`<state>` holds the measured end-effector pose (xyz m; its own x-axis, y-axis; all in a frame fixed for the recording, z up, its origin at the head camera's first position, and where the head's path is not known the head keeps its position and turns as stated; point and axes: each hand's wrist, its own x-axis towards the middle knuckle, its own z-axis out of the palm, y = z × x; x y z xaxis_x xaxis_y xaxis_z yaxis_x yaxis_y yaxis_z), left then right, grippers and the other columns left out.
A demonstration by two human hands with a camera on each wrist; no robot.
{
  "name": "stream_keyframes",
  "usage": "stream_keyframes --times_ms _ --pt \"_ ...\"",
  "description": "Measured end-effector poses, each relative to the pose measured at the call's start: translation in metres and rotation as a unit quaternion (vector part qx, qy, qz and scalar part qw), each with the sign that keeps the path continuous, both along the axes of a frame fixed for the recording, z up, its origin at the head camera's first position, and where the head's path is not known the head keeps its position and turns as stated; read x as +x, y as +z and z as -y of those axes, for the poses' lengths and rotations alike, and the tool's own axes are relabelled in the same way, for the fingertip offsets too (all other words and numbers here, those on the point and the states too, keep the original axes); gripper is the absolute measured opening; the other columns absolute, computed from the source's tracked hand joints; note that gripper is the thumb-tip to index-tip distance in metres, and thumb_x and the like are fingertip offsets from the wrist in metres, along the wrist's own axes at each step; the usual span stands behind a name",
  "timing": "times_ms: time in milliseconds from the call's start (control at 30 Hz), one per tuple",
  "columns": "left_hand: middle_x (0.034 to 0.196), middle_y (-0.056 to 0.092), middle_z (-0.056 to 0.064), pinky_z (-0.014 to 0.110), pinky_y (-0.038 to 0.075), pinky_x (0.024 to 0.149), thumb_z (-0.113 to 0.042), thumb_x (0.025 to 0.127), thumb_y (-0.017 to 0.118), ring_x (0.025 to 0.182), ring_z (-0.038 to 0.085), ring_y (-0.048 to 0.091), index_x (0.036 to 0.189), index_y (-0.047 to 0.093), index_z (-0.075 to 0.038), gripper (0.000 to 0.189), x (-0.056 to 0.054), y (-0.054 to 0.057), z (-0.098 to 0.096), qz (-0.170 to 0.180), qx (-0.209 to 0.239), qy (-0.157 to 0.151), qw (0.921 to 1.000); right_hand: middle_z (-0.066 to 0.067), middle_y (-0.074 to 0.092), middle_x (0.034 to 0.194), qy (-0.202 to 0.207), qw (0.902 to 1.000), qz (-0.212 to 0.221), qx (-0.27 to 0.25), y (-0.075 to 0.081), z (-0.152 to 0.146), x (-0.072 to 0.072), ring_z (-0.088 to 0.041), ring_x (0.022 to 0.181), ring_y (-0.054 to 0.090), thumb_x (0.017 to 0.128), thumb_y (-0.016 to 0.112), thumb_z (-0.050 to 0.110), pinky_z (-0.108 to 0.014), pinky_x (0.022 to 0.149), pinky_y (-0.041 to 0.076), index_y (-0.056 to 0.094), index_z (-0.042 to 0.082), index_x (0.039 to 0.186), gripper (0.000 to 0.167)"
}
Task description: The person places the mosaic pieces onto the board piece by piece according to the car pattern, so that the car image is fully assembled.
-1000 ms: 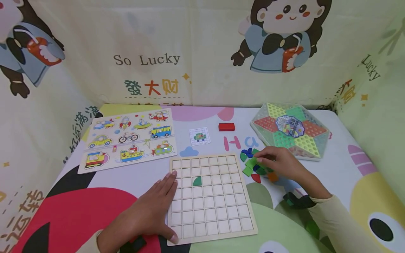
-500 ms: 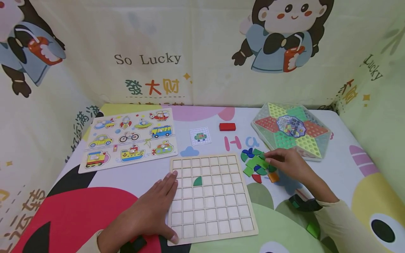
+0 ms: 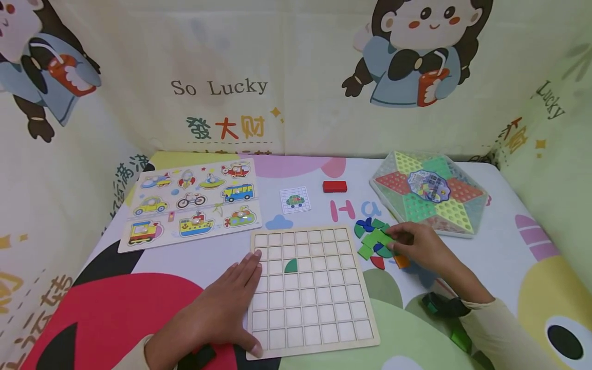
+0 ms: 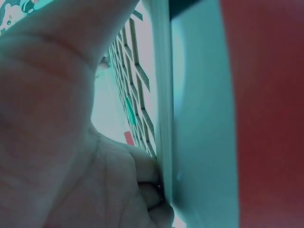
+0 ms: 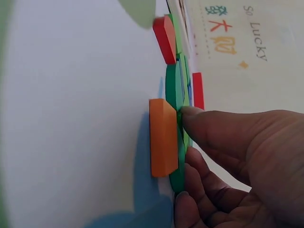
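We saw the left hand (image 3: 226,303) resting along the left edge of the wooden grid board (image 3: 314,296), its four fingers straight and close together, fingertips on the rim, and the thumb spread away at the near left corner. The right hand (image 3: 418,246) was bent over the right side of the pile of pieces (image 3: 373,239), just right of the board's far half. Its fingers were curled and the thumb tip touched the green pieces, but we could not tell whether it pinched one.

An orange piece (image 3: 401,261) and a red piece (image 3: 377,262) lay at the pile's near side. One green quarter-round piece (image 3: 291,265) sat in the grid, third column from the left and third row from the far side.

We judged the pieces light, stiff and smooth, perhaps a little slippery, and best taken by opposite edges between thumb and fingertip, since overlapping neighbours could slide along. The board looked rigid and fairly light, so we thought its rim the place to steady it.

Farther off, we saw a picture card (image 3: 295,200), a red block (image 3: 335,186), a vehicle puzzle (image 3: 171,236) at left and a hexagonal box (image 3: 427,185) at right.
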<state>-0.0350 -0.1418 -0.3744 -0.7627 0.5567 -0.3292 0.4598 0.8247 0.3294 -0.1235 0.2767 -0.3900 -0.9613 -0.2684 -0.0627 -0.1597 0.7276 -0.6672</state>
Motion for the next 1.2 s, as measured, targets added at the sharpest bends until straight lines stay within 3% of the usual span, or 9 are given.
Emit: stream_keyframes --times_ms 267,500,800,1067,1200 --pt "0.161 0.009 0.014 0.054 0.018 0.114 -0.075 0.053 0.077 0.146 0.034 0.005 0.152 0.026 -0.001 0.134 -0.001 -0.001 -0.001 0.001 -0.008 -0.004 1.0000 -0.007 0.066 0.092 -0.022 0.9993 0.005 0.031 0.005 0.008 0.007 -0.020 0.079 0.060 0.087 0.072 0.004 -0.028 0.061 0.051 0.065 -0.004 0.114 0.029" --pt "0.161 0.009 0.014 0.053 0.019 0.113 -0.076 0.053 0.076 0.146 0.033 0.005 0.152 0.026 0.000 0.134 -0.002 -0.001 0.001 -0.014 -0.007 -0.011 0.9998 -0.013 0.067 0.097 -0.065 0.9944 0.039 0.074 0.012 0.013 0.010 -0.026 0.088 0.063 0.088 0.072 0.015 -0.039 0.072 0.054 0.065 -0.005 0.111 0.031" --pt "0.161 0.009 0.014 0.053 0.019 0.113 -0.077 0.053 0.075 0.146 0.034 0.005 0.152 0.026 0.000 0.134 0.000 -0.002 0.003 -0.017 -0.001 -0.010 0.9998 -0.006 0.062 0.082 -0.042 0.9961 0.029 0.072 0.014 0.016 0.010 -0.019 0.071 0.055 0.087 0.072 0.011 -0.033 0.057 0.047 0.068 -0.004 0.108 0.026" --pt "0.161 0.010 0.014 0.054 0.020 0.113 -0.075 0.053 0.077 0.146 0.034 0.005 0.151 0.028 -0.001 0.133 0.001 -0.001 0.002 -0.005 -0.007 -0.008 0.9999 -0.004 0.066 0.088 -0.040 0.9980 0.010 0.047 0.009 0.018 0.012 -0.021 0.081 0.061 0.087 0.071 0.006 -0.035 0.067 0.051 0.065 0.000 0.106 0.021" --pt "0.161 0.009 0.014 0.054 0.019 0.113 -0.077 0.053 0.075 0.146 0.034 0.005 0.152 0.026 -0.001 0.134 0.000 -0.001 0.002 -0.009 -0.007 -0.010 0.9999 -0.004 0.064 0.084 -0.044 0.9974 0.009 0.056 0.012 0.018 0.012 -0.020 0.077 0.058 0.088 0.071 0.011 -0.034 0.064 0.050 0.065 0.001 0.101 0.017"
